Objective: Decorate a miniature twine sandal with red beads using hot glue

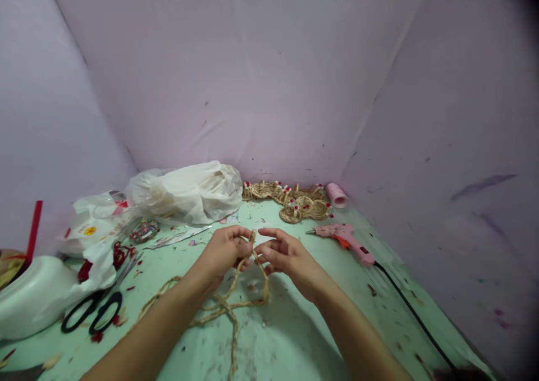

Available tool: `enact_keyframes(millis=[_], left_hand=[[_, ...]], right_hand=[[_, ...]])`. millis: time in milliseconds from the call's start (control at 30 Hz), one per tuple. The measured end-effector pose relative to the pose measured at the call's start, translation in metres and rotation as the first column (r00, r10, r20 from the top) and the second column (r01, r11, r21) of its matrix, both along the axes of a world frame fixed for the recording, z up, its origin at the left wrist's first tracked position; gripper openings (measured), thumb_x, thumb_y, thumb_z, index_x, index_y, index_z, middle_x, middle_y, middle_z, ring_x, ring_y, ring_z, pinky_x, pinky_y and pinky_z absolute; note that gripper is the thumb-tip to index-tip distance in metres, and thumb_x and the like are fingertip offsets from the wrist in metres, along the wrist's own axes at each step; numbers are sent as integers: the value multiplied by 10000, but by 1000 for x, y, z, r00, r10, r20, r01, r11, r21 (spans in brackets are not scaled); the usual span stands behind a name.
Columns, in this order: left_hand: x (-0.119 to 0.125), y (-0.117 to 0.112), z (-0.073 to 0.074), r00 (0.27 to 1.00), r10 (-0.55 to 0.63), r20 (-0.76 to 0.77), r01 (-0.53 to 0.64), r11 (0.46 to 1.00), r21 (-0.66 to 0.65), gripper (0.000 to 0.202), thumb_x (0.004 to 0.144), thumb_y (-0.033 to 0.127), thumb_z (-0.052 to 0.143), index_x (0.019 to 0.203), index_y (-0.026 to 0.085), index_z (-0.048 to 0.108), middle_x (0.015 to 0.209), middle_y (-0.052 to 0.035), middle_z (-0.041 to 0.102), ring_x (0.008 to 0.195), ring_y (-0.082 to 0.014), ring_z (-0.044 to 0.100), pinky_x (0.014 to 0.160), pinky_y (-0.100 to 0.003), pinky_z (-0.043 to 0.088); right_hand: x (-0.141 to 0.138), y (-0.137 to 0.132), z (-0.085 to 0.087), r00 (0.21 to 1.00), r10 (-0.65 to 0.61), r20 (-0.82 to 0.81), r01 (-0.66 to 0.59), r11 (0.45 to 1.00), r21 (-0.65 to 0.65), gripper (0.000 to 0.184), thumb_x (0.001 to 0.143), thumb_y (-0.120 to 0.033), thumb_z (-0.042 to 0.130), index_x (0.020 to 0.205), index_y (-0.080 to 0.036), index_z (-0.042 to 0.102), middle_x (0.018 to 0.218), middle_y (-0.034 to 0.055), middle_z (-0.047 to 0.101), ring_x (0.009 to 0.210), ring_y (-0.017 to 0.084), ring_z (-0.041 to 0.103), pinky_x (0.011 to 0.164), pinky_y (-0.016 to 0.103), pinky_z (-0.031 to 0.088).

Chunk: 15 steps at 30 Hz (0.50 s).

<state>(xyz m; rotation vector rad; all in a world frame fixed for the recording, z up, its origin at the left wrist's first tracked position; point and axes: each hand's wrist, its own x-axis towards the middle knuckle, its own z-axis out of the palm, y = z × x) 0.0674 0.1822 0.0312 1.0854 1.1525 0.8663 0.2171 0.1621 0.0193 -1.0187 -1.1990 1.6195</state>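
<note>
A braided straw rope (234,336) is bent into a small upright loop between my two hands, its tail crossing over itself on the table below. My left hand (225,252) is closed, thumb and index finger pinching the rope near the top of the loop. Just right of it, my right hand (286,252) has its fingers apart and curved, the fingertips beside or lightly touching the rope. Whether the lower fingers grip it is hard to see. More of the rope lies past my left forearm.
Woven straw pieces with red beads (305,207) lie at the back beside a pink thread spool (337,194). At right is a pink glue gun (343,236) with a black cord. Leftward are a plastic bag (193,193), black-handled scissors (105,312) and a white container (36,297).
</note>
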Motion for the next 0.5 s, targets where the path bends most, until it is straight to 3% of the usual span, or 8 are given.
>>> enact_keyframes(millis=[67,133,233,300,400,500], left_hand=[[-6,3,2,997,60,58,-59,998,-17,192,568,167,602,728,164,496,452,60,511,415,-88,485,428,-197,382],[-16,8,5,991,82,105,-79,996,-33,176,560,156,604,707,163,507,476,45,540,434,-91,504,449,-198,395],[-32,13,12,979,-58,194,64,998,-23,95,540,176,563,620,126,572,593,-45,633,533,-141,574,529,-250,440],[-40,15,18,963,-147,228,149,989,11,169,581,253,538,531,103,598,682,-118,669,625,-192,609,614,-301,459],[-39,10,22,972,-213,100,211,977,26,256,634,346,581,577,105,647,702,-106,676,618,-184,603,622,-298,447],[-24,1,18,959,-237,-153,242,970,12,180,538,286,684,587,115,655,526,-29,608,460,-115,504,493,-239,374]], right_hand=[[3,0,2,999,28,30,-28,999,-23,492,608,-377,715,1019,-174,539,798,38,621,697,154,584,610,277,430],[6,2,2,998,-22,55,22,1000,2,415,591,-359,726,923,-154,584,735,36,640,636,136,578,611,276,428],[11,5,2,984,-167,67,164,985,49,286,578,-340,719,777,-151,637,652,17,641,555,107,538,587,262,418],[13,5,2,986,-114,122,106,992,70,229,588,-316,709,745,-156,664,638,15,644,540,100,518,565,253,403],[10,2,3,985,48,167,-63,994,86,189,605,-281,698,742,-154,674,626,11,637,529,94,497,541,246,388],[3,1,2,996,34,87,-43,994,100,266,600,-273,700,836,-167,638,617,-14,610,525,95,500,540,251,403]])
